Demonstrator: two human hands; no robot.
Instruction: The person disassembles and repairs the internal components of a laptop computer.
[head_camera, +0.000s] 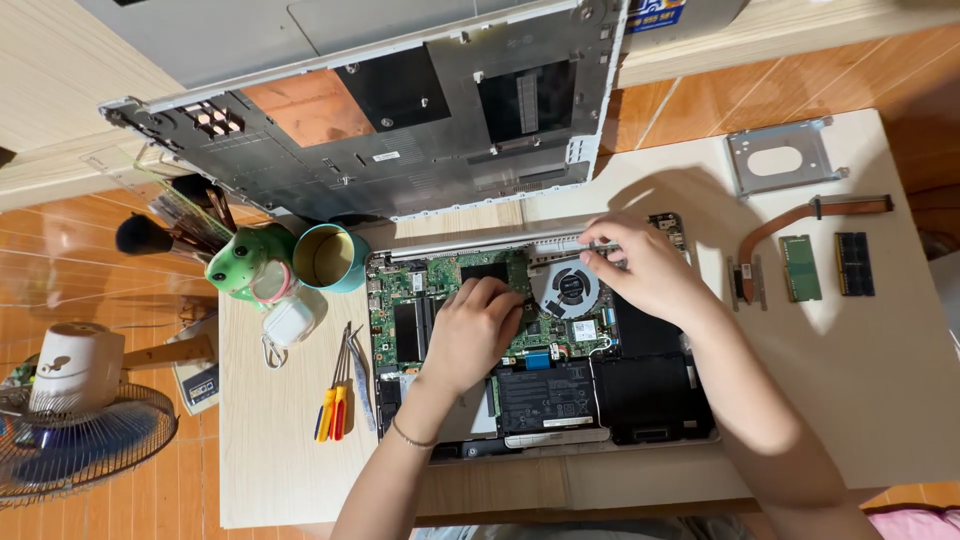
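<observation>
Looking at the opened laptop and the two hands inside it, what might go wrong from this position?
1. The left hand rests directly on the green mainboard; pressure there might bend or damage parts.
2. The right hand holds a thin tool beside the fan; a slip could scratch it.
3. The two memory modules lie loose near the table's edge and might get knocked off.

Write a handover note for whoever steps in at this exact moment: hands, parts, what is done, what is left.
Left hand rests fingers-down on the green board of the opened laptop.
Right hand pinches a thin tool above the cooling fan.
Done: bottom cover off, propped behind; copper heat pipe, two memory modules and drive bracket laid out at right.
Left: fan, board and battery still seated.
Screwdrivers lie to the left.
</observation>
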